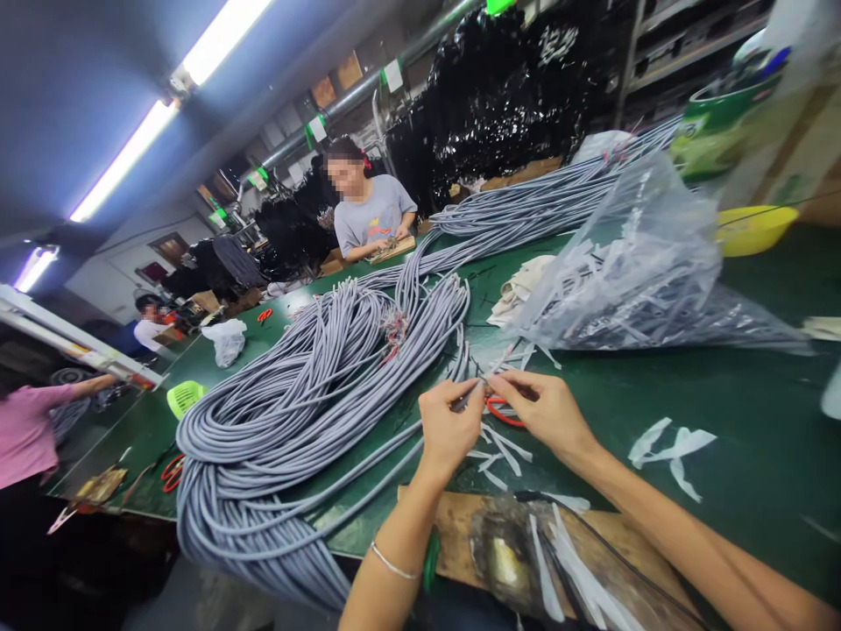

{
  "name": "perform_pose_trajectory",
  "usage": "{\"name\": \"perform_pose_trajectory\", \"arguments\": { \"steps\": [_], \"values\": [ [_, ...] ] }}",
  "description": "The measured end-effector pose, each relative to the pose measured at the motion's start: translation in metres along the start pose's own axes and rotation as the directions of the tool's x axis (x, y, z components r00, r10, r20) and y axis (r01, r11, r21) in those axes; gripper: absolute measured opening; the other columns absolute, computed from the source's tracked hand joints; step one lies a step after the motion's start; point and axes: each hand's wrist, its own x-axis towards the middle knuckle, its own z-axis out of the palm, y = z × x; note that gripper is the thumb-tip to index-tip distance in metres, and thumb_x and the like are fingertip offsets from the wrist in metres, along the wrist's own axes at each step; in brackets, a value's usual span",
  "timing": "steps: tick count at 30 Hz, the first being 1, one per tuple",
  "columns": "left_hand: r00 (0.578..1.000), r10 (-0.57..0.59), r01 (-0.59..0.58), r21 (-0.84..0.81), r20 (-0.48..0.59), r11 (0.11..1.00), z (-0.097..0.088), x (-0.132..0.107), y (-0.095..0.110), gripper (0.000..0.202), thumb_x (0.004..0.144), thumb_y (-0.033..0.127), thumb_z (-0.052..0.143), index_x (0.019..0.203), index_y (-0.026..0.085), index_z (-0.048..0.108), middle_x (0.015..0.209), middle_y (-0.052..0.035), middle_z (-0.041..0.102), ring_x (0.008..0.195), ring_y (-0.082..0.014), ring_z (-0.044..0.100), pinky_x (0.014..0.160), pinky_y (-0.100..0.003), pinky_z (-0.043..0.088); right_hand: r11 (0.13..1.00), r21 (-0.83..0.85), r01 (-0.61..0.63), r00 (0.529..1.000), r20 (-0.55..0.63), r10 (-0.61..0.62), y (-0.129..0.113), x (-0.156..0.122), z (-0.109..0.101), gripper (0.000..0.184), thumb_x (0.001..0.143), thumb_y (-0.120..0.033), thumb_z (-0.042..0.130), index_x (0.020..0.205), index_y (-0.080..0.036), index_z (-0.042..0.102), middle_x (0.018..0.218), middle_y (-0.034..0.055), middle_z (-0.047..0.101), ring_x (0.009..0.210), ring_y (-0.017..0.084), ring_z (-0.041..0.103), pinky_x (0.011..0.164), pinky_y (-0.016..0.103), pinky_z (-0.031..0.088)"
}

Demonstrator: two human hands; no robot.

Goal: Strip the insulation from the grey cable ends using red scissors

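Observation:
My left hand (pixel 450 425) is closed in a pinch round a grey cable (pixel 392 445), which runs up to it from the large coil at its left. Fingertips of my right hand (pixel 548 412) are pinched together and meet those of the left. Whatever thin piece lies between them is too small to make out. Under the right fingers shows the red handle of a pair of scissors (pixel 505 414). White strips (pixel 503 451) are scattered on the green table (pixel 591 394) just below both hands.
A big coil of grey cables (pixel 295 412) fills the left side. To the right lie a clear plastic bag (pixel 631 289) of white strips and a yellow bowl (pixel 755 230). A wooden board (pixel 453 526) sits in front. Across the table works a person (pixel 374 210).

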Motion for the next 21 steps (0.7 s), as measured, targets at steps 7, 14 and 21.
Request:
{"name": "perform_pose_trajectory", "arguments": {
  "steps": [7,14,21],
  "values": [
    [0.979,-0.199,0.203,-0.156,0.047,0.967,0.0,0.004,0.0,0.019,0.072,0.018,0.059,0.076,0.01,0.075,0.07,-0.0085,0.074,0.063,-0.0208,0.065,0.06,-0.028,0.05,0.994,-0.079,0.081,0.993,-0.078,-0.087,-0.01,-0.005,-0.002,0.028,0.082,-0.027,0.05,0.06,-0.019,0.066,0.055,0.0044,0.066,0.05,0.015,0.058,0.055,0.026,0.045],
    [0.983,-0.163,0.144,-0.199,-0.085,0.969,0.0,0.004,-0.002,0.021,0.072,0.021,0.058,0.079,0.01,0.075,0.074,-0.0098,0.074,0.067,-0.0204,0.066,0.064,-0.028,0.051,0.995,-0.058,0.084,0.996,-0.013,-0.085,-0.009,0.0,0.0,0.031,0.085,-0.028,0.046,0.061,-0.019,0.064,0.052,0.0017,0.065,0.042,0.012,0.055,0.045,0.021,0.043],
    [0.981,-0.101,0.079,-0.136,-0.163,0.988,-0.002,0.001,-0.001,0.021,0.074,0.025,0.058,0.076,0.012,0.075,0.067,-0.0067,0.071,0.06,-0.0162,0.061,0.057,-0.024,0.047,0.996,-0.085,0.011,0.997,-0.071,-0.017,-0.01,0.003,-0.013,0.029,0.084,-0.032,0.047,0.063,-0.019,0.062,0.054,0.0017,0.063,0.041,0.011,0.053,0.042,0.021,0.039]
  ]
}}
